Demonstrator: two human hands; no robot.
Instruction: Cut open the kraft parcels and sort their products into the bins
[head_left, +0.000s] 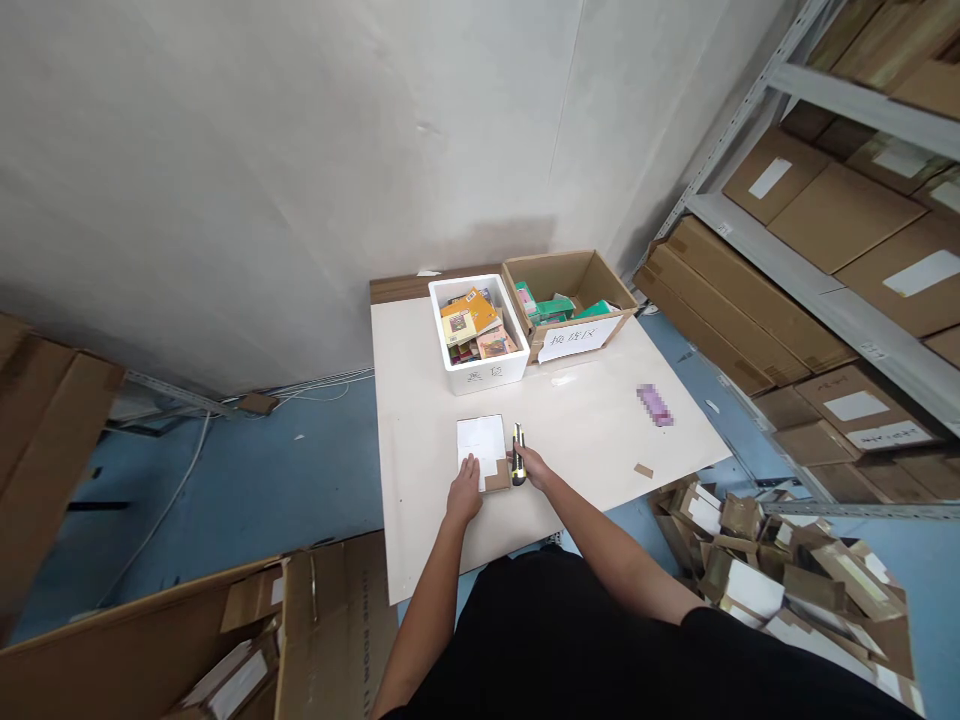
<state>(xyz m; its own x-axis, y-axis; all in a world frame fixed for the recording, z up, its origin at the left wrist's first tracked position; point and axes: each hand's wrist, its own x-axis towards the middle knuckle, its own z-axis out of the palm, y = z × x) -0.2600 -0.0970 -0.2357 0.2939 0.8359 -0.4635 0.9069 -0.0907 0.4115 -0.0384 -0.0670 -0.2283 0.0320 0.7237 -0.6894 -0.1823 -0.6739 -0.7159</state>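
A small flat cardboard box (496, 478) with a white label on top lies on the table near its front. My left hand (466, 488) rests on the box's near left part, fingers laid out flat over the label. Just right of the box, my right hand (532, 467) is closed around a yellow-and-black utility knife (519, 455). The knife stands along the box's right side. Whether its blade is out is too small to tell.
On the white table (420, 450) stand a white foam bin (487, 376) of booklets and packets and a cardboard carton (581, 340) with green packs. A blurred purple item (655, 405) and a cardboard scrap (643, 470) lie rightward. Shelving and boxes flank the table.
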